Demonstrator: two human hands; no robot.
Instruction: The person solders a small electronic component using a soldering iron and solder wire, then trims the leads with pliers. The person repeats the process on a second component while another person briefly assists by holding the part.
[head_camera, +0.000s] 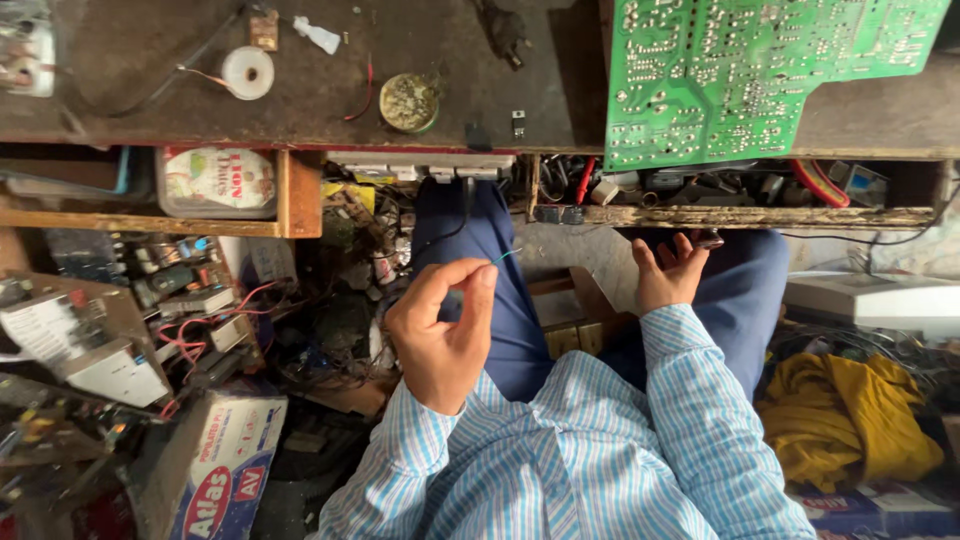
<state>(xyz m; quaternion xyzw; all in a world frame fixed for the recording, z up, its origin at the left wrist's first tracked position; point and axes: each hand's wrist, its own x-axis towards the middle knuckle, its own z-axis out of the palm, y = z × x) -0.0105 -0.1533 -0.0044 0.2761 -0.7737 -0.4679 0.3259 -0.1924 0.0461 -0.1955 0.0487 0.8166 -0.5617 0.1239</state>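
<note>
My left hand (442, 332) is raised over my lap, thumb and forefinger pinched on a thin blue-green wire (505, 256) that sticks out to the right. My right hand (668, 270) reaches under the bench edge toward the open drawer (740, 215), fingers curled around a small dark object that is mostly hidden. A large green circuit board (740, 70) lies solder side up on the dark workbench (130, 110) above the drawer. Both sleeves are blue-and-white striped.
On the bench stand a white roll of solder wire (247, 72) and a round tin of flux (409, 102). A yellow cloth (850, 410) lies at right. Electronic scrap and circuit boards (120, 330) crowd the left floor, with a cardboard box (222, 470) below.
</note>
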